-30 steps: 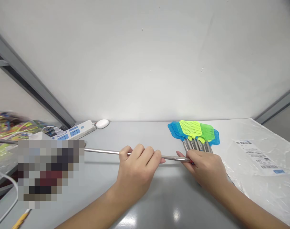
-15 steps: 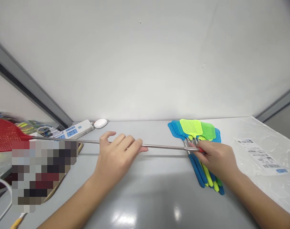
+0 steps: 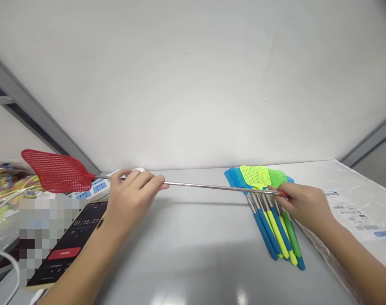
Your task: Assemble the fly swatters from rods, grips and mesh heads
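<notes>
A red fly swatter [image 3: 61, 173] with a long metal telescopic rod is held sideways above the table, its mesh head at the left. My left hand [image 3: 132, 197] is closed around the rod not far from the head. At the other end my right hand [image 3: 304, 205] grips the red handle, most of which its fingers hide. Just behind and below that hand lies a fanned pile of fly swatters [image 3: 255, 174] in blue, yellow-green and green. Their short metal rods and coloured handles [image 3: 280, 231] point toward me.
At the left a phone [image 3: 69, 241] showing a timer lies on the grey table [image 3: 193, 254]. Behind it are a white power strip [image 3: 99, 186] and a pile of colourful plastic packages [image 3: 9, 186]. A labelled plastic bag [image 3: 361, 216] covers the right side. A white wall stands behind.
My left hand has slid left along the rod and closed on it. The swatter's head now shows fully, further right. My right hand has shifted slightly right with the handle.
</notes>
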Available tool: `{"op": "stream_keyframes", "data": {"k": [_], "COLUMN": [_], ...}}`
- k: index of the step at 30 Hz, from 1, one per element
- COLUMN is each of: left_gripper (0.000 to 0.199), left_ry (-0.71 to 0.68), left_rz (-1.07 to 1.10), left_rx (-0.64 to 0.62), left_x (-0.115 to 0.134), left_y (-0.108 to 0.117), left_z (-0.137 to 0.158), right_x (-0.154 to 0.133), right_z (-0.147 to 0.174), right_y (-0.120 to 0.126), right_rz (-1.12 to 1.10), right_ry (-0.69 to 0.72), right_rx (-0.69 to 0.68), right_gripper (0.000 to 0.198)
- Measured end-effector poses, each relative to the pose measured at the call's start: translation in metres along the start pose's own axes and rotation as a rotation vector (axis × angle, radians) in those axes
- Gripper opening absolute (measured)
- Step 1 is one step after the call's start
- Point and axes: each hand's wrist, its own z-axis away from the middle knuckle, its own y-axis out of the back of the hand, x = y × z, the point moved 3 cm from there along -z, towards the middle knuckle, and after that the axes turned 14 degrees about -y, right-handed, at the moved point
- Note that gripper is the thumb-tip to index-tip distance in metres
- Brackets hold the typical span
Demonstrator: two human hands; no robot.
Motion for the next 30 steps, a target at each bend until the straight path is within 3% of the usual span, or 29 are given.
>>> {"op": "stream_keyframes", "data": {"k": [7,13,21,30], "left_gripper": [0.01,0.013,0.012,0.012], "left_ry": [-0.024,0.021,0.049,0.046], "left_rz": [0.102,0.134,0.155,0.162], "left_rx": [-0.044,0.008,-0.02,-0.005], "left_x": [0.005,0.019,0.026,0.032], "left_y": [-0.013,-0.006,-0.002,0.004], "left_z": [0.007,-0.003,-0.007,-0.011], "right_x": [0.001,0.002,0.005,0.008], "right_z": [0.002,0.001,0.0,0.0], "right_y": [-0.003,0.0,0.003,0.003], "right_rz": [0.023,0.076,0.148,0.155], "right_ry": [-0.037,-0.1,-0.208,-0.224], "right_rx": [-0.007,0.02,0.004,-0.046], "right_gripper": [0.047,0.055,0.058,0.058]}}
